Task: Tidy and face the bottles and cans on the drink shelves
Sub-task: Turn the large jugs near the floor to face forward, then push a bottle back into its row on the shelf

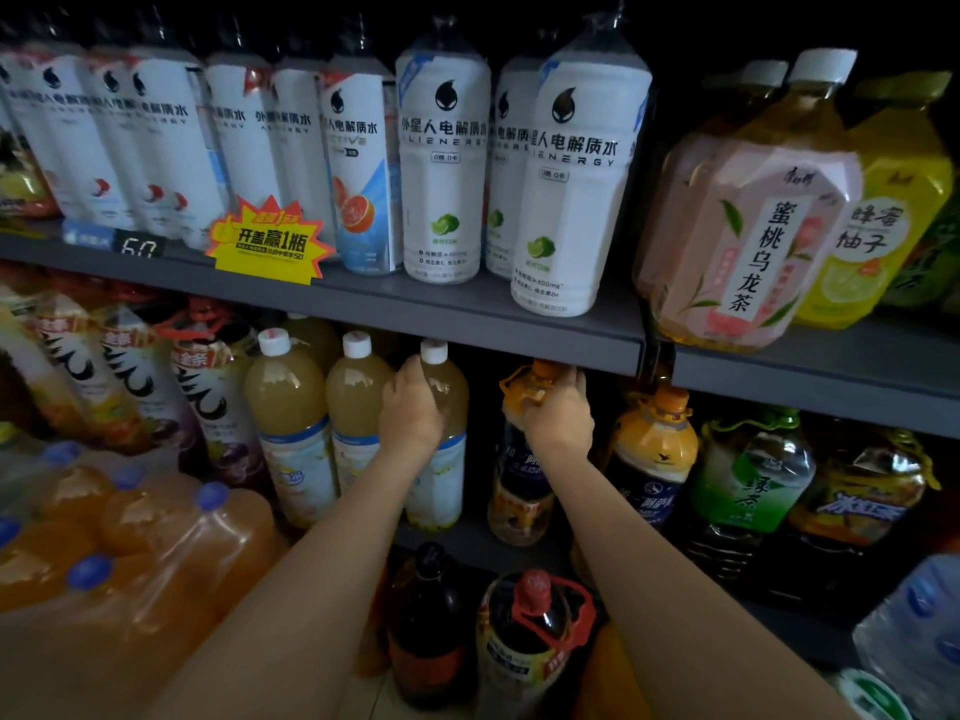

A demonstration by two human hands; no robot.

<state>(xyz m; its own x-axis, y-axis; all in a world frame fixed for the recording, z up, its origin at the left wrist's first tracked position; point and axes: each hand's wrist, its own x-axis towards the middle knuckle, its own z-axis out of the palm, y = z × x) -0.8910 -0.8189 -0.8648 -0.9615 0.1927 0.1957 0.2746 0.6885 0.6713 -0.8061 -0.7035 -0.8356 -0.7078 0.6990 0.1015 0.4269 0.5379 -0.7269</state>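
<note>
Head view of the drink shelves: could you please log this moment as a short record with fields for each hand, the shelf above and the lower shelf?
left hand: left hand grips the shoulder of a cloudy yellow plastic bottle with a white cap
right hand: right hand holds the top of a dark tea bottle with an orange carry handle
upper shelf: white plastic bottles with lime pictures, a pink-labelled peach tea jug
lower shelf: two more matching cloudy yellow bottles stand left of the gripped one

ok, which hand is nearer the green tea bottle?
Right. The right hand grips the orange-handled bottle, a couple of bottles left of the green tea bottle. The left hand grips a white-capped bottle farther left.
</note>
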